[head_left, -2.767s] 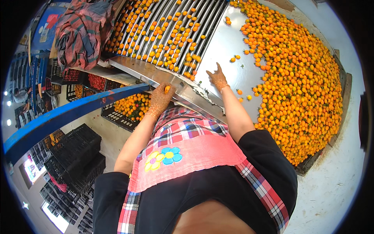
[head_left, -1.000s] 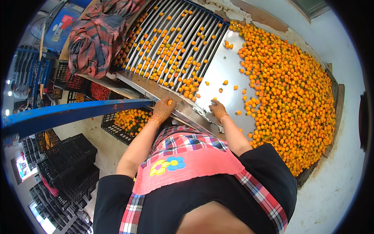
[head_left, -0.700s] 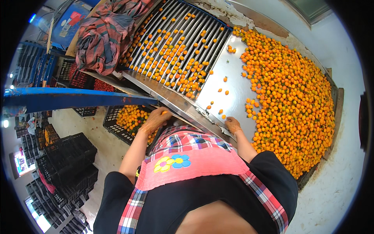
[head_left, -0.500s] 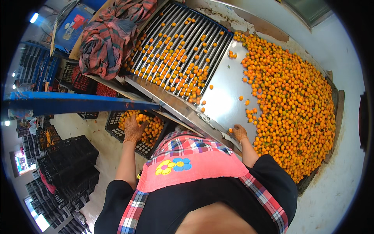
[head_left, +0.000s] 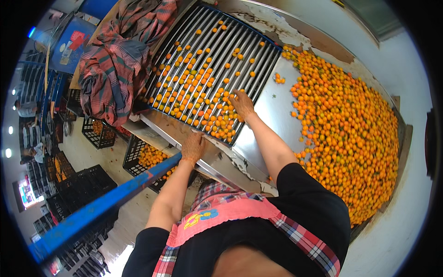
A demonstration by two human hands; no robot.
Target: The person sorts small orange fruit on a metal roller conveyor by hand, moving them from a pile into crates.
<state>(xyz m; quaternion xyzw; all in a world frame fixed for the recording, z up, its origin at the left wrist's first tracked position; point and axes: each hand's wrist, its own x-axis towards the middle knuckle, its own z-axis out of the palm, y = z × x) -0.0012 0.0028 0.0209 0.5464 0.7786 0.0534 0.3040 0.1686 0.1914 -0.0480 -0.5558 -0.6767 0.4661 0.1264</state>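
My right hand (head_left: 242,106) reaches over the steel roller bed (head_left: 249,45), its fingers apart and touching the small round orange fruits, like cherry tomatoes (head_left: 225,124), that lie between the rollers. Nothing shows as gripped in it. My left hand (head_left: 193,147) lies on the near metal ledge (head_left: 161,123) of the roller bed, fingers stretched forward and seemingly holding nothing; its fingertips are partly hidden. Fruits are thickest at the bed's near right corner. To the right, a large heap of the same fruits (head_left: 350,138) covers much of a smooth metal tray (head_left: 272,104).
A blue bar (head_left: 106,201) slants across the left side, in front of a black crate of orange fruits (head_left: 134,154). Plaid cloth (head_left: 115,64) hangs over the bed's left side. Stacked black crates (head_left: 85,184) stand on the floor at left. A wall borders the heap at right.
My left hand has left the fruit crate for the ledge. My right hand has moved from the tray's near edge up and left onto the rollers. The view has shifted and the blue bar slants more.
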